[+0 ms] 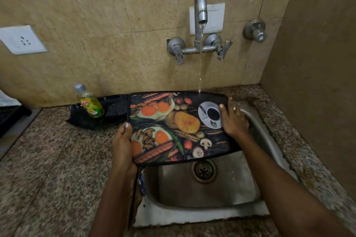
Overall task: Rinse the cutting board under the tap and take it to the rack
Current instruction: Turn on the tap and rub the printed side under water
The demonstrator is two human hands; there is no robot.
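The cutting board (pixel 181 127) is a flat black board printed with eggs, sausages, mushrooms and a coffee cup. It is held level over the steel sink (pixel 208 196). My left hand (pixel 123 146) grips its left edge, thumb on top. My right hand (pixel 234 119) holds the right edge, fingers over the rim. The tap (pixel 200 5) on the wall runs a thin stream that lands on the board's far edge. A dark slatted rack (pixel 9 119) shows at the far left edge, partly cut off.
A dish soap bottle (pixel 89 102) stands behind a black tray-like item (pixel 96 119) on the speckled granite counter (pixel 57 159). Two tap handles (pixel 178 50) flank the spout, a separate valve (pixel 255 30) is to the right. A side wall closes the right.
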